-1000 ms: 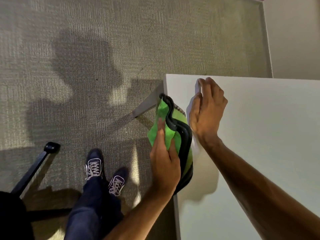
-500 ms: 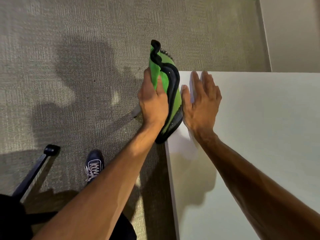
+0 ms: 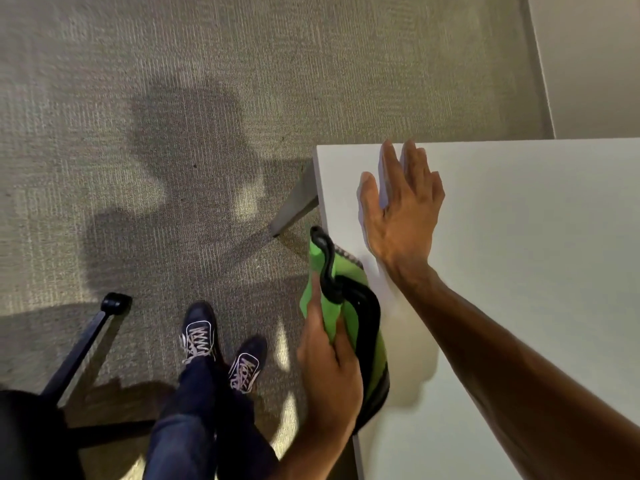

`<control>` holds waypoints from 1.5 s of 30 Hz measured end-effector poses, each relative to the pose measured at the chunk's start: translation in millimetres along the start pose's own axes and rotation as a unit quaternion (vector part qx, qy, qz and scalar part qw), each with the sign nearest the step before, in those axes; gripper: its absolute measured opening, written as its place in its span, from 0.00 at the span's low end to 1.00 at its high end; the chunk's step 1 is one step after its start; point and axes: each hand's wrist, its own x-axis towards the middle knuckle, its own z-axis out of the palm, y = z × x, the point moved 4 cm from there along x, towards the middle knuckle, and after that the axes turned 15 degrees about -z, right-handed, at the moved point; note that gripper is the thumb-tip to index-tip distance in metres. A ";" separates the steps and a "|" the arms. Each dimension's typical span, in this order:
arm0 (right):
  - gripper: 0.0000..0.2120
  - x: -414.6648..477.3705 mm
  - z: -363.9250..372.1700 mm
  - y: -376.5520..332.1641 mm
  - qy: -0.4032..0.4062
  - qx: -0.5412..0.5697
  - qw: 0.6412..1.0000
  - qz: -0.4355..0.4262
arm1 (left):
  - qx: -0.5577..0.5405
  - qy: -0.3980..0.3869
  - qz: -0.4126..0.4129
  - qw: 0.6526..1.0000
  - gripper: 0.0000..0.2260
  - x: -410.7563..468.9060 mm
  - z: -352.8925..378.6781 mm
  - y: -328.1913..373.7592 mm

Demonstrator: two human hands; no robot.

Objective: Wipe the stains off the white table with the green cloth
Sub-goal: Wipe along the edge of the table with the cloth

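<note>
Cloth (image 3: 360,327) first: green with a thick black border, folded over on itself, and it sits against the left edge of the table (image 3: 519,271), partly over the side and partly just on the top near the front-left stretch. My left hand (image 3: 329,372) has it pinched, fingers and thumb curled closed around the green fabric, pressing it to the table's edge. The upper tip of the cloth sticks up past my fingers, black trim curling along it.

My right hand (image 3: 398,209) lies flat on the white tabletop near the far-left corner, palm down, fingers spread and stretched out, gripping nothing. Its forearm runs back across the table toward the lower right. The heel of that hand is just beside the top end of the cloth; I cannot tell whether they touch.

I see no clear stains on the part of the table in view; it reads as plain white with soft shadows from the arm and cloth.

Below the table's corner a grey leg (image 3: 294,206) angles down to the carpet (image 3: 173,98). My shoes (image 3: 221,348), dark with white laces, stand on the carpet left of the table. A black chair base (image 3: 83,341) with a caster reaches in from the lower left.
</note>
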 end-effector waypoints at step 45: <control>0.24 -0.5 15.9 11.8 0.063 -0.015 0.998 -0.015 | -0.057 0.028 0.139 0.988 0.08 152.9 1.5 120.2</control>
